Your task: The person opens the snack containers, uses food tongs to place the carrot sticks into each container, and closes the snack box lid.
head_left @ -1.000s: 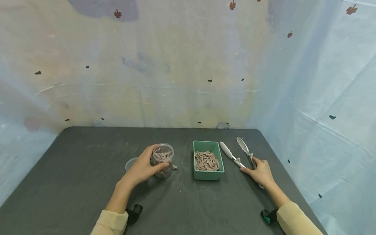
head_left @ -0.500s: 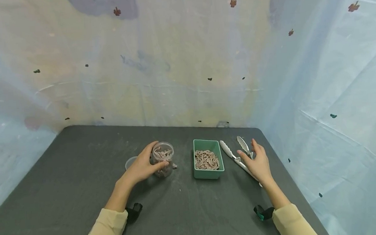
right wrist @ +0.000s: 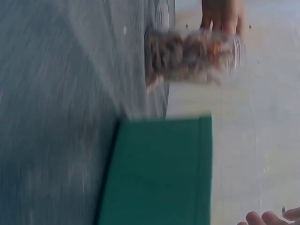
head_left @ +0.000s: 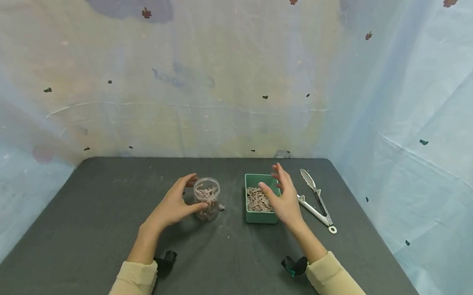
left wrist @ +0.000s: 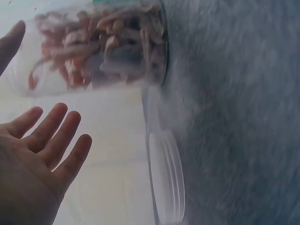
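Note:
A clear jar [head_left: 207,200] with brownish-grey, strip-like pieces inside stands upright on the table. My left hand [head_left: 173,206] is spread around its left side. In the left wrist view, the four fingers [left wrist: 63,136] are apart from the jar [left wrist: 101,47], and the thumb is close to its rim. My right hand [head_left: 286,201] is held over the right side of a green box [head_left: 261,217], fingers extended and holding nothing. Similar pieces [head_left: 257,200] fill the box's lower part. Metal tongs [head_left: 323,207] lie spread to the right, one arm partly hidden behind the right hand.
A clear round lid [left wrist: 168,180] lies on the table by the jar in the left wrist view. One loose piece [head_left: 222,207] rests at the jar's right side. Plastic sheeting [head_left: 216,77] hangs behind the dark table [head_left: 85,244] and along its right.
My right hand has let go of the tongs and moved left to the green box. The left hand's fingers have loosened from the jar, which has stayed in place.

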Motion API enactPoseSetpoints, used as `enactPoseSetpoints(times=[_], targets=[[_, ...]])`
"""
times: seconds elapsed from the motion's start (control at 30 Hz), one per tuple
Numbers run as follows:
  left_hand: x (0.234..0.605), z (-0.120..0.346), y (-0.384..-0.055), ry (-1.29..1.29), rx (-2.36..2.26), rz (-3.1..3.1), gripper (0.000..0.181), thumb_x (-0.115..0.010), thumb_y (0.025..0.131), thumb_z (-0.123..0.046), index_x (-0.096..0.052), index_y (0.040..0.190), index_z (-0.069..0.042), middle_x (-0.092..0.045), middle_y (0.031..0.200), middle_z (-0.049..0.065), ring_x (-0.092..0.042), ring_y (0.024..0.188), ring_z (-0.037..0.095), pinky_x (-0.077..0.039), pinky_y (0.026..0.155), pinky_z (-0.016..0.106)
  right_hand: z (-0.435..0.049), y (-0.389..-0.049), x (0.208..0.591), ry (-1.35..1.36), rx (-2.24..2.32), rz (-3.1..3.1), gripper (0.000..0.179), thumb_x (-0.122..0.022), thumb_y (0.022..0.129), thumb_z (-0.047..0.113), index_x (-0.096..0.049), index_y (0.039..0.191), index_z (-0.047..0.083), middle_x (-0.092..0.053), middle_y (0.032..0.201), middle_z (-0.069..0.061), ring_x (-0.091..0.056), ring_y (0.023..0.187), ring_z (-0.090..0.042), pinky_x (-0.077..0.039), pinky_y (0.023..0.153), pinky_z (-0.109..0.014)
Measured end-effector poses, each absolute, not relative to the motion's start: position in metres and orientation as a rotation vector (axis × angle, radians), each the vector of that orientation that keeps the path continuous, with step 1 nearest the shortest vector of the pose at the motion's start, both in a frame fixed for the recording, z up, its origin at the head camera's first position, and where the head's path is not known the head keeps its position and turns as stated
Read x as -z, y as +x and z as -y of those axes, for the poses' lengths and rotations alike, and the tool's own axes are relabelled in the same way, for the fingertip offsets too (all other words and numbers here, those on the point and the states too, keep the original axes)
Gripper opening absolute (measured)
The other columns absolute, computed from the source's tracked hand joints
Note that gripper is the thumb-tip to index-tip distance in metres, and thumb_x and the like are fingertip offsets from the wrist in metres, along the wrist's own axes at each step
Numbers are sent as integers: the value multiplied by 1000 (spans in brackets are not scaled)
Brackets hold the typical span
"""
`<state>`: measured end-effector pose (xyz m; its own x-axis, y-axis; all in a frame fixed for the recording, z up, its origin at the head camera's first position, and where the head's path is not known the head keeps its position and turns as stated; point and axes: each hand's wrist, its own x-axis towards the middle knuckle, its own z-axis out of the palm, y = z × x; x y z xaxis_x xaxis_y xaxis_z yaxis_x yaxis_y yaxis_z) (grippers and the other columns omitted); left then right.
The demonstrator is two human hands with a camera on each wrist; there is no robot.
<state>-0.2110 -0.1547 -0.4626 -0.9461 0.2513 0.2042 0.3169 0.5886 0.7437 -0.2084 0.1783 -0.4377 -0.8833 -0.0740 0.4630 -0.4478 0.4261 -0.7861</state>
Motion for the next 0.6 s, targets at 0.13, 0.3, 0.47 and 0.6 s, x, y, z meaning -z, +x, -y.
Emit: enactPoseSetpoints(times=[0.13, 0.3, 0.47, 0.6], targets=[[461, 167, -211, -460, 1260, 2725, 99, -88, 87, -37, -31, 162, -8, -39, 156, 19, -44, 139, 44, -42, 107, 66, -153, -206, 444, 506, -1501, 2316, 82, -71, 101, 26, -24, 165, 5, -36, 163, -12, -44, 143, -37, -42, 111, -60], [466, 187, -214, -374, 1157, 2789, 92, -85, 90, -34, -33, 161, -6, -31, 161, 24, -38, 143, 48, -40, 107, 70, -124, -201, 449, 543, -1626, 2312, 81, -71, 102, 22, -23, 165, 4, -36, 162, -15, -45, 143, -38, -45, 111, -55], [472, 200, -216, -317, 1031, 2895, 86, -82, 92, -29, -36, 158, 1, -25, 162, 31, -26, 147, 55, -34, 109, 74, -101, -196, 456, 586, -1779, 2317, 81, -71, 102, 19, -23, 166, 7, -37, 162, -16, -46, 143, -36, -45, 113, -53], [475, 205, -216, -295, 974, 2970, 82, -83, 91, -27, -41, 154, 3, -30, 160, 33, -28, 145, 58, -35, 108, 75, -91, -197, 461, 601, -1852, 2367, 81, -71, 102, 20, -22, 166, 7, -36, 163, -16, -43, 146, -36, -42, 115, -52]])
